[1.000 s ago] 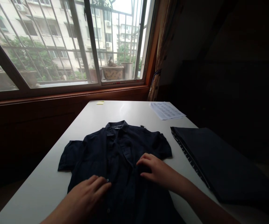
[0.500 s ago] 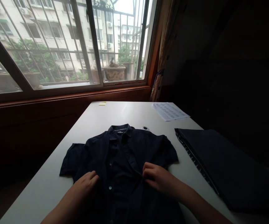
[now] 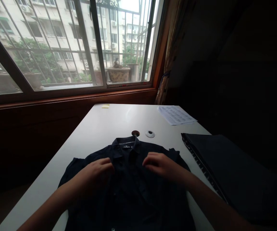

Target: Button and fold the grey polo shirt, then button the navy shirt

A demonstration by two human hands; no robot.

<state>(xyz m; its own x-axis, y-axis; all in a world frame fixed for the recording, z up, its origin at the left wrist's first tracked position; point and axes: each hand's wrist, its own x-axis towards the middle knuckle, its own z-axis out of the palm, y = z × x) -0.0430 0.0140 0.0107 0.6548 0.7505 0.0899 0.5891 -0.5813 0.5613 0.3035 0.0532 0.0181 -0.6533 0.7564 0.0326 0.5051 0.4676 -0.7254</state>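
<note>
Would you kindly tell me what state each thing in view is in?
Dark shirt: spread out, collar open
Left hand: curled, grip unclear
Right hand: curled, grip unclear
Table hole: uncovered
White ring: lying beside the hole
Papers: overlapping, lying flat
Yellow note: lying flat
Curtain: gathered and tied
Dark item at right: lying flat
Window: open or shut unclear

Shirt [image 3: 133, 205] is running off the bottom edge. Left hand [image 3: 97, 170] and right hand [image 3: 159, 165] are covering parts, leaving contact unclear. Papers [image 3: 175, 115] are showing print too small to read. Dark cloth [image 3: 225, 166] is fading into shadow.
</note>
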